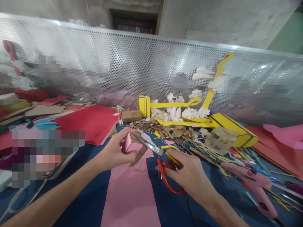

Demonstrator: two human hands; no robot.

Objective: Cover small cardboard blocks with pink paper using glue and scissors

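My left hand grips the far end of a pink paper sheet that lies on the blue table cover, with a bit of brown cardboard at the fingertips. My right hand is closed round scissors with red and yellow handles. The blades stand apart across the pink paper's folded edge, right beside my left fingers.
A pink glue gun lies at the right, with a glass jar behind it. Cardboard scraps, a yellow cardboard model with white cotton, red paper and a perforated metal screen lie beyond.
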